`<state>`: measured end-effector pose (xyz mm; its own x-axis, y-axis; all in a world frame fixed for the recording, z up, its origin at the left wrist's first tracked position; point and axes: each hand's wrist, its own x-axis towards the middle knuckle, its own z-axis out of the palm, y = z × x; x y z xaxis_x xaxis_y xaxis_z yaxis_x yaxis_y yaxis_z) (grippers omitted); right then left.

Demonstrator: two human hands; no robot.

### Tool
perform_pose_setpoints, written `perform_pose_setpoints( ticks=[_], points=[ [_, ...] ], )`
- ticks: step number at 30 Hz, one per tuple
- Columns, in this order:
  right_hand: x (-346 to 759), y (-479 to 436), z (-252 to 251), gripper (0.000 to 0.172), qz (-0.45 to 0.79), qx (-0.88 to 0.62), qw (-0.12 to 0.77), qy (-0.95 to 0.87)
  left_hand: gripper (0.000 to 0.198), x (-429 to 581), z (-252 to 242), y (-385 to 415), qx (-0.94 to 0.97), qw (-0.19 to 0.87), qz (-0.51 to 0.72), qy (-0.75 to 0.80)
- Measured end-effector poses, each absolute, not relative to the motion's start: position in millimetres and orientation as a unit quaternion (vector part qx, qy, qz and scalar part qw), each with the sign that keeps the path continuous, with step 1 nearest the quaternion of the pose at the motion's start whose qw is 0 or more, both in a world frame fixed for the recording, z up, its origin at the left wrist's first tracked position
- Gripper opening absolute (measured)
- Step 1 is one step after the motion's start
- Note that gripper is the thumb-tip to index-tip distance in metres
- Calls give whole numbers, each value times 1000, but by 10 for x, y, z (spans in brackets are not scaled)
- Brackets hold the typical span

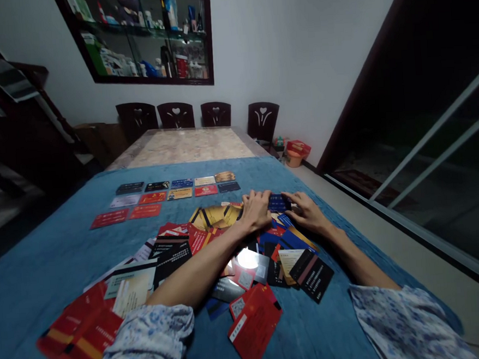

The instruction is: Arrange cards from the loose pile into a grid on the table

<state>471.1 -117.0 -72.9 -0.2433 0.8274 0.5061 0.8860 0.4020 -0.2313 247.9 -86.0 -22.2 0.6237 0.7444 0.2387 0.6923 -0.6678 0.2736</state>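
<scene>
a dark blue rectangular plastic card [279, 202] sits between the person's two bare hands, above the far right part of a loose, overlapping heap of red, black, gold, blue and silvery plastic cards [202, 239]. the right hand [305, 210] holds the dark blue card by its right end, the thumb and index finger set a narrow gap apart. the left hand [257, 210] is at the card's left edge, its fingers bent and close together; whether they grip it cannot be told. the left forearm crosses over the heap, while the right one lies along its right side.

nearest the person, a red rectangular card [256, 329] lies slanted, and a black card with a brownish stripe [312, 275] lies askew at the heap's right edge. beyond the heap, to the left of the hands, twelve mixed-colour cards [180, 193] lie apart from it in three rows: five, five, then two red ones nearest the person. everything rests on a soft blue cloth [64, 252] over a table with a beige stone-look top [196, 141]. dark wooden chairs with heart-shaped cutouts [176, 115] stand past its far end.
</scene>
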Motion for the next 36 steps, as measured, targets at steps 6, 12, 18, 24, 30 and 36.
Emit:
perform_pose_setpoints(
  ticks=[6,12,18,24,30,36],
  points=[
    [4725,-1169,-706,55,-65,-550,253,-793,50,2481,-224,-831,899,77,160,400],
    [4724,-1153,-658,53,-85,-549,224,-801,48,2476,-113,-837,900,87,135,405],
    [4710,-1142,-585,51,-86,-548,199,-808,50,2462,-33,-831,906,79,100,403],
    [4671,-1102,-505,51,-79,-540,196,-815,47,2391,62,-805,912,63,68,399],
    [4624,-1047,-434,54,-50,-523,192,-829,44,2307,69,-699,916,52,51,395],
    [4528,-998,-350,58,-32,-513,175,-840,41,2173,49,-619,921,38,48,385]
  ],
)
